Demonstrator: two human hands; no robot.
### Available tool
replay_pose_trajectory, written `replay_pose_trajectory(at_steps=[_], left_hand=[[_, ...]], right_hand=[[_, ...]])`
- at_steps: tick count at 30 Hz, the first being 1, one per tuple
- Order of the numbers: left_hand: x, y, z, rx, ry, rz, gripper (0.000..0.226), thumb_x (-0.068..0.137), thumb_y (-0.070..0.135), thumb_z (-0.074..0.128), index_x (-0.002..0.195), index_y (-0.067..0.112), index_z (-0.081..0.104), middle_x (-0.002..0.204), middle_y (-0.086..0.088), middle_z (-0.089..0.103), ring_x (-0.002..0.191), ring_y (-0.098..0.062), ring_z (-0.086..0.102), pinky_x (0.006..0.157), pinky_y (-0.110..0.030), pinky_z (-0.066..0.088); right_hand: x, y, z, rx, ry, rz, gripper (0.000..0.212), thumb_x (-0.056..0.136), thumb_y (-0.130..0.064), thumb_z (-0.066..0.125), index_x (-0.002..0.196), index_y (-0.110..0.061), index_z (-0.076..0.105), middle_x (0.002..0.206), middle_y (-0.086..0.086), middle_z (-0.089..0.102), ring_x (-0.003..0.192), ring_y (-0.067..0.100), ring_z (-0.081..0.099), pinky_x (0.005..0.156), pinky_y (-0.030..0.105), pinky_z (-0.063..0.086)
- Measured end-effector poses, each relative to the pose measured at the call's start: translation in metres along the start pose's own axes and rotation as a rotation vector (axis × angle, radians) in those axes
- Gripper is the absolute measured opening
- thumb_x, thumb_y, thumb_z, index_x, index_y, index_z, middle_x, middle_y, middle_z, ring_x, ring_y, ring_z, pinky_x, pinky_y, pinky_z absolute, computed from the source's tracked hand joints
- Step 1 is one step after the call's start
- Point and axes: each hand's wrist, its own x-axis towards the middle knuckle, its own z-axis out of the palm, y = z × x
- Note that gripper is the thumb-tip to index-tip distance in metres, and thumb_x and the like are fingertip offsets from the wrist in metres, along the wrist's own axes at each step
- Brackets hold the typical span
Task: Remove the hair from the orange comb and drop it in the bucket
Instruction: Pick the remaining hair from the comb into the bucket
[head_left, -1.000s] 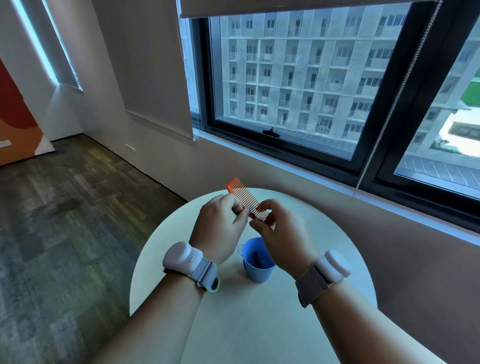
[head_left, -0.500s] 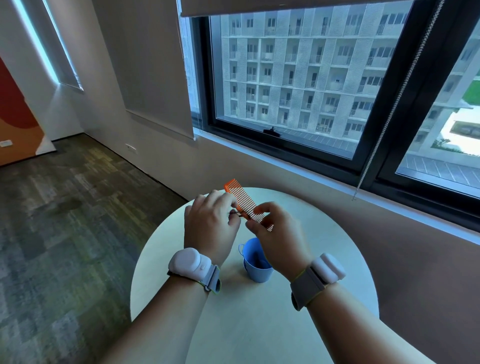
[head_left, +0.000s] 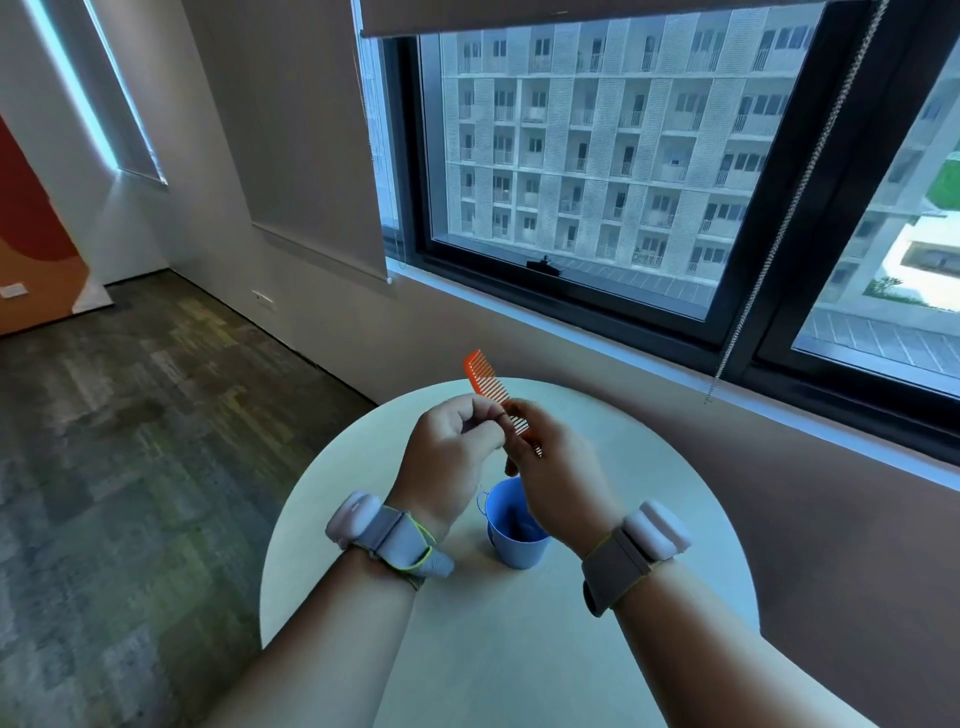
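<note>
Above a round pale table, the right hand holds the orange comb by its lower end, fingers and thumb curled round it so that the comb slants up and to the left, its free end standing clear above both hands with the teeth facing right. The left hand is closed into a loose fist just beside the comb, its fingertips bunched together right at the teeth near the comb's middle, touching the right hand's fingers. The fingertips look pinched on something dark and fine at the teeth, but it is too small to tell whether that is hair or shadow. A thin dark strand appears to hang below the left hand toward the table. The blue bucket stands upright on the table directly under and between the two hands, its small handle on the left side, with something dark lying in its bottom; the right wrist partly covers its rim. Each wrist carries a white device on a grey strap. Behind the table run a window sill and a dark-framed window, with a bead cord hanging at the right.
</note>
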Motion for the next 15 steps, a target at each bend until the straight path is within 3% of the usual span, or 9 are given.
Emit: replay_pose_trajectory(at_steps=[3,6,9,12,15], left_hand=[[0.0043,0.0014,-0.0029,0.091,-0.057,-0.068,0.027,0.081,0.04,0.077,0.074,0.015,0.069,0.062,0.01,0.059,0.062,-0.006,0.049,0.061,-0.02,0.04],[0.007,-0.0019,-0.0015,0.301,0.022,-0.076,0.036,0.077,0.053,0.078,0.075,0.017,0.073,0.061,0.01,0.065,0.061,-0.008,0.055,0.062,-0.024,0.043],[0.0083,-0.0034,-0.0014,0.294,0.059,-0.067,0.026,0.078,0.043,0.08,0.074,0.018,0.074,0.066,0.004,0.071,0.064,-0.008,0.06,0.063,-0.022,0.046],[0.0088,-0.0041,-0.0016,0.145,0.085,-0.086,0.019,0.075,0.027,0.085,0.073,0.015,0.071,0.073,-0.007,0.072,0.069,-0.014,0.062,0.075,-0.035,0.053],[0.0095,-0.0053,0.0002,0.119,0.158,-0.031,0.024,0.074,0.016,0.085,0.067,0.017,0.062,0.064,0.003,0.064,0.064,-0.014,0.057,0.069,-0.033,0.05]], right_hand=[[-0.001,0.0004,-0.0029,-0.025,0.0,-0.003,0.013,0.1,-0.021,0.053,0.102,-0.025,0.064,0.065,-0.013,0.057,0.07,0.014,0.057,0.063,0.027,0.04],[-0.0039,0.0008,-0.0052,-0.022,-0.035,0.033,0.016,0.1,-0.023,0.052,0.095,-0.021,0.067,0.071,-0.008,0.061,0.074,0.017,0.056,0.067,0.031,0.04],[-0.0052,0.0018,-0.0049,-0.011,-0.041,0.026,0.017,0.101,-0.026,0.051,0.102,-0.022,0.068,0.07,-0.013,0.059,0.064,0.006,0.05,0.063,0.026,0.04],[-0.0037,0.0036,-0.0064,0.019,-0.04,0.068,0.02,0.099,-0.035,0.051,0.106,-0.028,0.068,0.063,-0.008,0.055,0.058,0.006,0.047,0.059,0.026,0.038],[-0.007,-0.0009,-0.0043,0.071,-0.072,0.041,0.032,0.096,-0.042,0.044,0.109,-0.023,0.066,0.084,-0.004,0.068,0.079,0.012,0.06,0.075,0.037,0.05]])
